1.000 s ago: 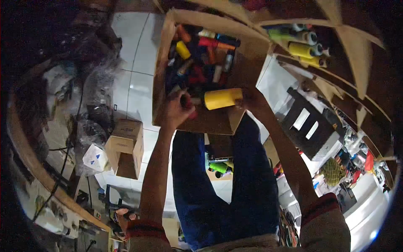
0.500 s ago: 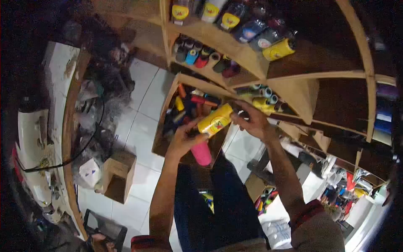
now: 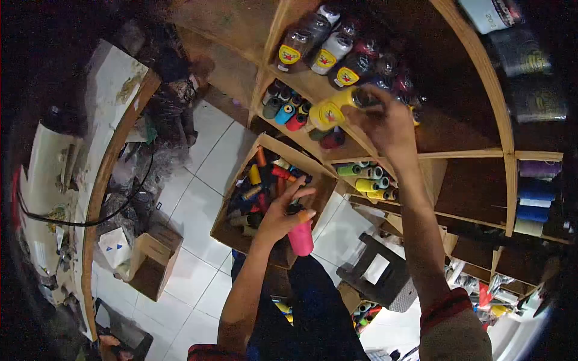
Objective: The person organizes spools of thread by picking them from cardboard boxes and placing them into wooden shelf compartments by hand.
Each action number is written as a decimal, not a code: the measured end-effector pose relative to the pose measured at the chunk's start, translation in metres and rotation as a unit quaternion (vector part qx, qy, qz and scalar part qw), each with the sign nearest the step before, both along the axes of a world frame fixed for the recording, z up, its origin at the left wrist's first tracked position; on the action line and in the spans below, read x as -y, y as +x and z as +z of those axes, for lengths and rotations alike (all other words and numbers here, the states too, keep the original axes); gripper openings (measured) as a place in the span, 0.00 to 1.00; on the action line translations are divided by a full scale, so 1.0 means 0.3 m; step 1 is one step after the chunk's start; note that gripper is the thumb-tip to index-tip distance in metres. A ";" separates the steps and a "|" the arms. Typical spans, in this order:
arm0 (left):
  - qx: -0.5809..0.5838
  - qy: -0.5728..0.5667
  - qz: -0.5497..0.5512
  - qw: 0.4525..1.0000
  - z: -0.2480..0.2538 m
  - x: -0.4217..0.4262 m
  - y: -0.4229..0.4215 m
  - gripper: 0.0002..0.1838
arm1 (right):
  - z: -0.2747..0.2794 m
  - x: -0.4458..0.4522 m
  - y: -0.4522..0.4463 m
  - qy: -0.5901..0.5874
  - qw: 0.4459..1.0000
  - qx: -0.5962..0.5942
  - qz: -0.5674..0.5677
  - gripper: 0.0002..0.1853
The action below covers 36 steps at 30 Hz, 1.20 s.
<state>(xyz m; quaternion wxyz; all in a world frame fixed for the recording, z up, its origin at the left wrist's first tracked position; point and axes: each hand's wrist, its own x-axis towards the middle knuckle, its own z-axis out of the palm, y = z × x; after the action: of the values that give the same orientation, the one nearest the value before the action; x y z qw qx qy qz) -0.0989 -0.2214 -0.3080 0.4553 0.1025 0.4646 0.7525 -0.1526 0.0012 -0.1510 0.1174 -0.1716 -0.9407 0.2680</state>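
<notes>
My right hand [image 3: 388, 123] is raised at the shelf, its fingers around a yellow thread cone [image 3: 328, 114] with a printed label. The cone is slightly blurred. Over an open cardboard box [image 3: 241, 243], my left hand [image 3: 280, 219] has its thumb against the upper end of a pink thread cone [image 3: 301, 239]. Its index and middle fingers reach out above the cone, and the rest of the grip is partly hidden. Inside the box lie loose thread cones and spools in orange, yellow, red and dark colours.
Wooden shelves [image 3: 448, 155] hold several wrapped cones, with smaller ones in the lower compartments. A dark stool [image 3: 391, 277] stands right of my legs. Another cardboard box [image 3: 158, 265] sits on the tiled floor [image 3: 186, 204] to the left, near a worn white table [image 3: 114, 102].
My right hand has carried the yellow thread cone up from the box to the shelf. My left hand has let go of it and stays by the pink cone. The view has shifted.
</notes>
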 end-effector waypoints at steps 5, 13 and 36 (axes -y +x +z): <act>0.064 -0.011 0.015 0.998 0.002 0.058 0.023 0.39 | -0.012 0.021 -0.253 0.123 0.991 -0.048 0.032 0.23; 0.056 -0.016 0.038 0.998 -0.050 0.129 0.008 0.37 | -0.051 0.019 -0.308 0.210 0.975 -0.031 0.059 0.28; 0.475 -0.261 0.197 0.817 -0.818 0.411 0.349 0.23 | -1.793 0.656 0.460 -0.098 0.880 0.367 0.285 0.26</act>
<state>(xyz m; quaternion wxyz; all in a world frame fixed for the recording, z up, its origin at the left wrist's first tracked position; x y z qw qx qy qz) 0.0059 -0.3447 -0.5535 0.4715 -0.4843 0.3797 0.6317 -0.0147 -0.1958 -0.6891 -0.3354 0.0070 -0.8934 0.2987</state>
